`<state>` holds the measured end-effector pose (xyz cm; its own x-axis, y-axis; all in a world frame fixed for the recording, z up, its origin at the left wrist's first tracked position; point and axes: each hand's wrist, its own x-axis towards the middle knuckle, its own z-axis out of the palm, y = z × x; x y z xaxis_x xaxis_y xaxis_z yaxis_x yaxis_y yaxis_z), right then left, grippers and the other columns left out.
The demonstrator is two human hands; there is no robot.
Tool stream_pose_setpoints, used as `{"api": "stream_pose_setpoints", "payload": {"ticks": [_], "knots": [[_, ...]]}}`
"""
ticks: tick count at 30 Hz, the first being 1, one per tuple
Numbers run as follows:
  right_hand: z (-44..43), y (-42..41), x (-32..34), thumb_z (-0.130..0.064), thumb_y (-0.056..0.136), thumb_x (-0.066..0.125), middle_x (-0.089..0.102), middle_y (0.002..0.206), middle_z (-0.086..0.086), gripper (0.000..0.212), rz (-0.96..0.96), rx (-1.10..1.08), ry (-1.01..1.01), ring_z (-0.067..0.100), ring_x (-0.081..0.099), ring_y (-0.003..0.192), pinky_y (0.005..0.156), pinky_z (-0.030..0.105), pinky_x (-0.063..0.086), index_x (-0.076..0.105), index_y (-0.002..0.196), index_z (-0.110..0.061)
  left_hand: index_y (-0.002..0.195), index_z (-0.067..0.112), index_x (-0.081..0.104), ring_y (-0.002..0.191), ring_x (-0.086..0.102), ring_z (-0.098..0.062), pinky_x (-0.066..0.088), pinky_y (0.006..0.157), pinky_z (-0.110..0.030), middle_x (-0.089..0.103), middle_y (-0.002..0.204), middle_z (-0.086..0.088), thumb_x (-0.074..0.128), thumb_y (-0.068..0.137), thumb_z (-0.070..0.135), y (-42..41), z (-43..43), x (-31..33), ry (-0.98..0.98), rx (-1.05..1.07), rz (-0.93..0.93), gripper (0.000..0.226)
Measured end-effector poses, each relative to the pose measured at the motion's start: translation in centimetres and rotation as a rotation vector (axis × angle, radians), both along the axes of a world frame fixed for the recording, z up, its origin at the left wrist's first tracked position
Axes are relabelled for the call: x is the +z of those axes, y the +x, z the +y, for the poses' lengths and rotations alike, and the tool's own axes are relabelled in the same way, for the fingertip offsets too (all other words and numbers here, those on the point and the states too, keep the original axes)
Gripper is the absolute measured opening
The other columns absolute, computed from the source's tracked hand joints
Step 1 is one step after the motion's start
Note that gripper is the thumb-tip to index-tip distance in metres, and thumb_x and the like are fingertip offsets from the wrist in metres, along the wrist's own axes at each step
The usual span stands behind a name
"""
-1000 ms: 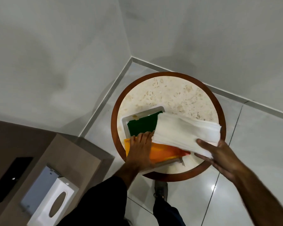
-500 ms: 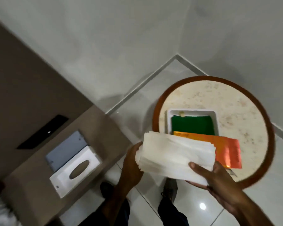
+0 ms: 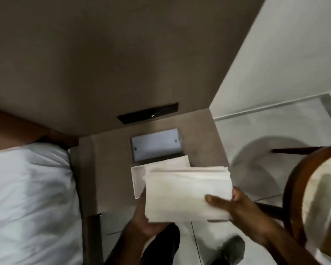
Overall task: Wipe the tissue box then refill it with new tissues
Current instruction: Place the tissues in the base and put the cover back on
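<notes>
While over the tissue box [image 3: 138, 181], tissues [image 3: 185, 190] in both hands.

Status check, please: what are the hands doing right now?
Left hand and right hand both gripping thick white tissue stack. White tissue box lid on brown bedside unit, mostly hidden beneath. Nothing blocking.

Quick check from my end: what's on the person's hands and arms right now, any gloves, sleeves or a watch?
Both the left hand and right hand are bare, with no gloves. The forearms that show are bare too, no sleeves. No watch, ring or band is visible on either.
</notes>
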<state>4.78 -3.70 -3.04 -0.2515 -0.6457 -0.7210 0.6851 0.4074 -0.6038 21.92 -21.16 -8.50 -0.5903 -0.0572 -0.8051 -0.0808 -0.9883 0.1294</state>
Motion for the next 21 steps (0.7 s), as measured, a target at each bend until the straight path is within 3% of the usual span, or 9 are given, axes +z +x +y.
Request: {"api": "stream_pose_setpoints", "payload": {"ticks": [1, 2, 3, 4, 7, 10, 15, 19, 21], "knots": [[-1.6, -0.3, -1.3, -0.016, 0.076, 0.082, 0.076, 0.109, 0.010, 0.040, 0.045, 0.007, 0.065, 0.029, 0.074, 0.099, 0.077, 0.042, 0.061, 0.072, 0.114, -0.012, 0.093, 0.009, 0.083, 0.082, 0.077, -0.035, 0.063, 0.068, -0.047, 0.079, 0.097, -0.015, 0.085, 0.068, 0.049, -0.3, -1.3, 0.1, -0.009, -0.007, -0.047, 0.047], [-3.7, -0.6, -2.9, -0.013, 0.081, 0.077, 0.076, 0.109, 0.009, 0.037, 0.072, 0.021, 0.098, 0.027, 0.073, 0.099, 0.078, 0.042, 0.061, 0.069, 0.117, -0.011, 0.098, 0.012, 0.083, 0.087, 0.077, -0.032, 0.063, 0.073, -0.046, 0.079, 0.103, -0.013, 0.063, 0.085, 0.059, -0.2, -2.7, -0.7, -0.079, -0.010, -0.081, 0.052], [-5.9, -0.9, -4.4, -0.010, 0.084, 0.072, 0.076, 0.110, 0.007, 0.034, 0.086, 0.027, 0.108, 0.026, 0.074, 0.099, 0.078, 0.042, 0.061, 0.068, 0.117, -0.013, 0.104, 0.016, 0.082, 0.093, 0.077, -0.030, 0.063, 0.077, -0.046, 0.078, 0.109, -0.012, 0.048, 0.092, 0.062, -0.2, -4.6, -1.6, -0.136, -0.010, -0.106, 0.059], [-8.0, -1.3, -6.0, -0.008, 0.085, 0.071, 0.076, 0.111, 0.006, 0.032, 0.099, 0.040, 0.125, 0.025, 0.073, 0.100, 0.078, 0.040, 0.061, 0.068, 0.117, -0.014, 0.108, 0.019, 0.081, 0.096, 0.076, -0.028, 0.061, 0.082, -0.049, 0.077, 0.113, -0.010, 0.046, 0.094, 0.060, -0.2, -6.5, -2.8, -0.167, -0.006, -0.123, 0.055], [-12.8, -2.7, -10.6, -0.009, 0.085, 0.071, 0.074, 0.115, 0.006, 0.036, 0.140, 0.107, 0.125, 0.023, 0.072, 0.102, 0.080, 0.039, 0.060, 0.065, 0.120, -0.015, 0.107, 0.018, 0.075, 0.098, 0.074, -0.020, 0.054, 0.091, -0.041, 0.078, 0.106, -0.002, 0.067, 0.086, 0.039, -0.9, -10.8, -6.1, -0.393, -0.132, -0.207, 0.030], [-16.6, -4.3, -14.4, -0.011, 0.087, 0.071, 0.073, 0.116, 0.009, 0.038, 0.161, 0.127, 0.164, 0.027, 0.071, 0.106, 0.083, 0.044, 0.060, 0.064, 0.124, -0.008, 0.107, 0.017, 0.072, 0.102, 0.067, -0.021, 0.054, 0.088, -0.037, 0.076, 0.101, 0.001, 0.068, 0.094, 0.018, -2.2, -14.5, -10.2, -0.595, -0.296, -0.260, 0.013], [-20.3, -7.0, -19.1, -0.022, 0.092, 0.065, 0.070, 0.123, 0.008, 0.035, 0.243, 0.224, 0.184, 0.025, 0.065, 0.116, 0.103, 0.043, 0.049, 0.063, 0.125, -0.009, 0.115, 0.008, 0.070, 0.097, 0.069, -0.021, 0.055, 0.099, -0.041, 0.073, 0.107, -0.006, 0.068, 0.094, 0.008, -5.0, -18.4, -14.9, -0.771, -0.410, -0.319, 0.021], [-21.5, -8.3, -22.5, -0.011, 0.098, 0.053, 0.064, 0.128, 0.012, 0.029, 0.254, 0.219, 0.258, 0.026, 0.065, 0.110, 0.087, 0.036, 0.057, 0.057, 0.126, -0.012, 0.129, 0.003, 0.064, 0.112, 0.065, -0.027, 0.053, 0.100, -0.040, 0.069, 0.125, -0.012, 0.069, 0.095, 0.016, -6.5, -20.2, -18.4, -0.821, -0.496, -0.427, 0.037], [-21.5, -8.7, -24.0, -0.010, 0.097, 0.054, 0.067, 0.121, 0.013, 0.027, 0.340, 0.251, 0.303, 0.031, 0.065, 0.108, 0.087, 0.039, 0.056, 0.058, 0.123, -0.012, 0.129, 0.003, 0.065, 0.112, 0.064, -0.029, 0.053, 0.091, -0.034, 0.068, 0.123, -0.012, 0.067, 0.096, 0.023, -7.0, -20.5, -19.4, -0.847, -0.550, -0.470, 0.038]]}}
